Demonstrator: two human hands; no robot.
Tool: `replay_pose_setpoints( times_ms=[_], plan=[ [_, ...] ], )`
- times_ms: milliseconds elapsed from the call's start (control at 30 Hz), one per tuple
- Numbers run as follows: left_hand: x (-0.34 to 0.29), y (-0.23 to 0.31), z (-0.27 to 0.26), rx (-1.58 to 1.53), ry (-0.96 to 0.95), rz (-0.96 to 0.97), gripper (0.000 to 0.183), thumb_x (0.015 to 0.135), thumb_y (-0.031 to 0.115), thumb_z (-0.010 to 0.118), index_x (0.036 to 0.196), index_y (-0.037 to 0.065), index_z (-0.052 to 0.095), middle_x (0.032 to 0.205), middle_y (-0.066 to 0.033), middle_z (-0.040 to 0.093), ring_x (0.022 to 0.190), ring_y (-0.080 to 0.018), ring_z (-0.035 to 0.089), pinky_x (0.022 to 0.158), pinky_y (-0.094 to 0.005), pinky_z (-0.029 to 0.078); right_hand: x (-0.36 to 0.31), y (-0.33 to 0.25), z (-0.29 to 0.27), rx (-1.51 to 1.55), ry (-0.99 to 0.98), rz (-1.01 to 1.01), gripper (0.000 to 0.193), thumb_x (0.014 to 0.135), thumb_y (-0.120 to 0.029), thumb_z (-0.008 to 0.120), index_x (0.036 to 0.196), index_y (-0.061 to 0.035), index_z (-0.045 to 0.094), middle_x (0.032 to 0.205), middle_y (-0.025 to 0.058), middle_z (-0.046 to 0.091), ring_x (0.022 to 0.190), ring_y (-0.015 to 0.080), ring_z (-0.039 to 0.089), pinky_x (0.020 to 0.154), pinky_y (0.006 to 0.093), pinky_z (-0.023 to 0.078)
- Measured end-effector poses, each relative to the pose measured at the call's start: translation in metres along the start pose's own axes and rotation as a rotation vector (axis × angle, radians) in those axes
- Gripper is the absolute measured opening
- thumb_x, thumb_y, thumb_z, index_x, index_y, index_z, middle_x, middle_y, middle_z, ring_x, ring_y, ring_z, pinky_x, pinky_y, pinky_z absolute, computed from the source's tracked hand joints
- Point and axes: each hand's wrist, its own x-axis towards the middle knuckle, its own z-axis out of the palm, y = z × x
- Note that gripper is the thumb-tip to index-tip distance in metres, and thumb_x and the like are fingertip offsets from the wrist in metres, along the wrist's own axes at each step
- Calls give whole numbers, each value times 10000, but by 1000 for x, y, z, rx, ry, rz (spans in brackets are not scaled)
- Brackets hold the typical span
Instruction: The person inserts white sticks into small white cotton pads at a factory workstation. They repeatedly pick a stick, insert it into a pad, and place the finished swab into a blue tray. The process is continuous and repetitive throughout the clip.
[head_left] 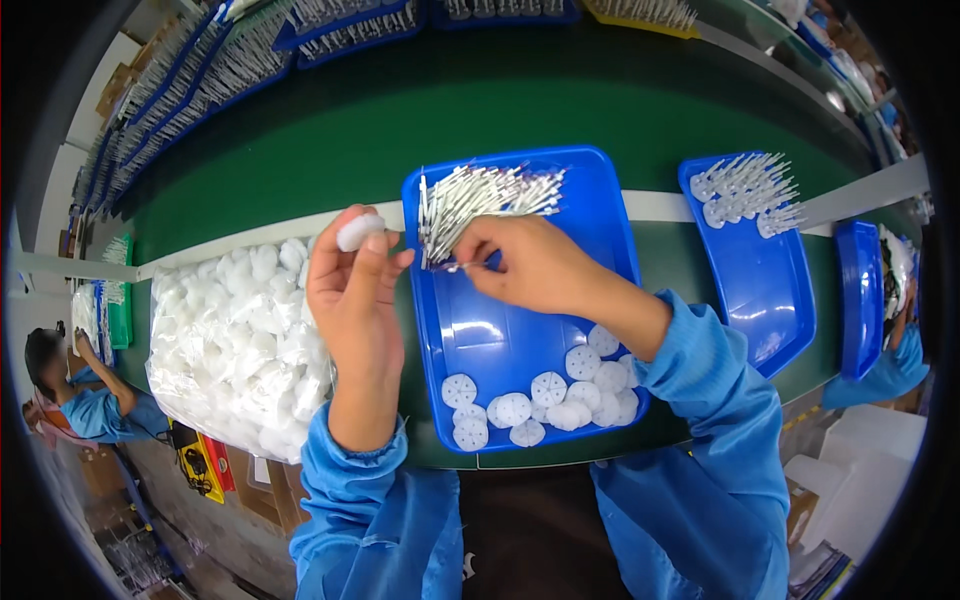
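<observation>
Between thumb and fingers, my left hand [362, 305] pinches a small round white plastic disc [358, 232], raised at the left rim of a blue tray [480, 325]. Over that tray, my right hand [535, 260] is closed in a pinch on a thin pale stick [453, 267], its tip toward the left. Just beyond the fingers lies a heap of thin white sticks [490, 195], some with darker ends. Along the tray's near edge sit several white discs [548, 388] with small holes, some overlapping.
A clear bag [240, 350] full of white round pieces lies left of the tray. To the right, another blue tray [765, 300] holds discs with upright sticks [740, 185]. More filled trays [350, 32] line the green table's [400, 115] far side. Other people [85, 390] sit at both sides.
</observation>
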Motion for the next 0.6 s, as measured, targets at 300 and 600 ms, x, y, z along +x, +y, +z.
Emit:
replay_pose_setpoints(
  times_ms=[300, 600],
  plan=[
    [12, -40, 19, 234, -357, -159, 282, 1044, -9, 646, 1313, 7, 727, 1290, -160, 752, 1031, -217, 764, 819, -324, 644, -26, 0, -22, 137, 462, -109, 152, 1002, -40, 755, 1147, -2, 783, 860, 27, 749, 741, 53, 636, 669, 235, 515],
    [-2, -48, 21, 157, -368, -193, 318, 1070, -40, 619, 1377, -12, 698, 1274, -146, 750, 1062, -177, 750, 863, -285, 626, -35, -3, -21, 45, 471, -132, 281, 915, 43, 818, 1184, -37, 818, 756, 16, 730, 622, 46, 635, 573, 232, 500]
  ],
)
